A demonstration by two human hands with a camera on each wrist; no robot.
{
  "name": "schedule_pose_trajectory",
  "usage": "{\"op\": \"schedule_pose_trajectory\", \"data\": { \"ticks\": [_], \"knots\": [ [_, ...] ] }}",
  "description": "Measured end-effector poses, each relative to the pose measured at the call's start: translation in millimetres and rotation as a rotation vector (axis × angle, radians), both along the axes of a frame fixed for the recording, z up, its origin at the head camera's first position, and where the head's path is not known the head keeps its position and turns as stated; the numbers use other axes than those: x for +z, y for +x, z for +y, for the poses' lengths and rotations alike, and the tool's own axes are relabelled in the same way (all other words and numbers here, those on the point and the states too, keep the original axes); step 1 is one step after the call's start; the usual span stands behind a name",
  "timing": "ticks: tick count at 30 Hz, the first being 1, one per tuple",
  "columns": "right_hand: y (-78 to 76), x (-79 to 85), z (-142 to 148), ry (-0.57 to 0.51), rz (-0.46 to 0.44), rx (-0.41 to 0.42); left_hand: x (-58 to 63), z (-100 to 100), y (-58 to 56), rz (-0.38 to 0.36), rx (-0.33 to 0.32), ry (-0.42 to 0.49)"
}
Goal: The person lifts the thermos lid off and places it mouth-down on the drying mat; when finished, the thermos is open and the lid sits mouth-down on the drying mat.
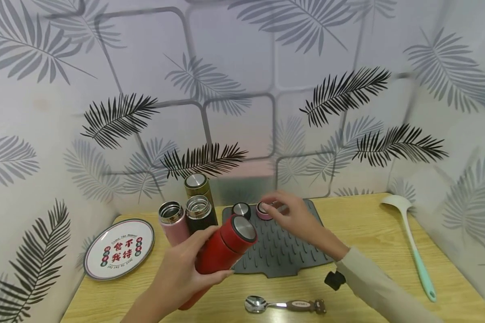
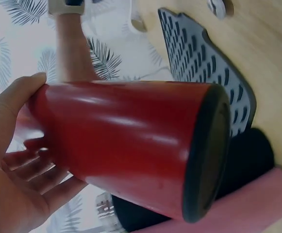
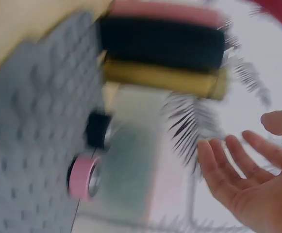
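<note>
My left hand (image 1: pixel 178 267) grips a red thermos flask (image 1: pixel 217 252), tilted, with its capped top towards the upper right. In the left wrist view the thumb and fingers wrap the flask near its cap end, its dark base facing the camera. My right hand (image 3: pixel 257 179) holds nothing, its fingers loosely bent, over the grey drying mat (image 1: pixel 275 251). Close by it on the mat sit a pink flask lid (image 3: pixel 82 177) and a black flask lid (image 3: pixel 97 130). Left of the mat stand a pink flask (image 1: pixel 177 232) and a black flask (image 1: pixel 202 222), both without lids, and a capped gold flask (image 1: pixel 205 190).
A round plate (image 1: pixel 145 229) with red lettering leans at the left. In front lies a spoon (image 1: pixel 280 305) with a brown handle. A white ladle (image 1: pixel 408 229) with a green handle lies at the right. A patterned wall covering encloses the wooden table (image 1: pixel 359 224).
</note>
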State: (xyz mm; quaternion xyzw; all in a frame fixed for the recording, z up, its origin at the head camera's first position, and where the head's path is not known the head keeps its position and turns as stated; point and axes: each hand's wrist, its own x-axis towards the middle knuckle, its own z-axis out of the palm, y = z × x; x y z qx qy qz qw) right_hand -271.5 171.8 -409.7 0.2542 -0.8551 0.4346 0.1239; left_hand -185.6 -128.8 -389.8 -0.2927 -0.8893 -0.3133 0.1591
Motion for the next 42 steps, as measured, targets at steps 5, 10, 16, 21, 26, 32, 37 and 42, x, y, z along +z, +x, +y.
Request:
{"op": "schedule_pose_trajectory", "data": {
  "ticks": [5,10,16,21,26,32,37,42],
  "knots": [
    [36.6,18.6,1.7,-0.065,-0.178,0.028,-5.2,3.5,-6.9,-0.177,-0.025,0.019],
    [58.2,28.3,-3.3,-0.047,-0.258,0.088,-7.0,7.2,-8.1,-0.341,-0.063,0.032],
    [68.2,33.8,-15.8,0.017,-0.369,0.128,-14.3,8.6,-3.2,-0.312,-0.061,-0.055],
    [74.8,34.0,-23.2,0.029,-0.446,0.157,-16.4,8.7,2.3,-0.27,-0.062,-0.109],
    [82.7,32.3,-17.1,-0.039,-0.519,0.194,-19.7,13.0,4.8,-0.231,-0.093,-0.149],
    [86.6,28.2,-9.5,-0.101,-0.544,0.244,-26.1,16.6,5.8,-0.175,-0.103,-0.168],
    [87.7,21.7,-4.1,-0.088,-0.481,0.28,-28.7,19.2,5.5,-0.173,-0.099,-0.196],
    [88.1,17.5,0.2,-0.064,-0.422,0.327,-29.7,22.0,5.4,-0.203,-0.111,-0.199]
  ]
}}
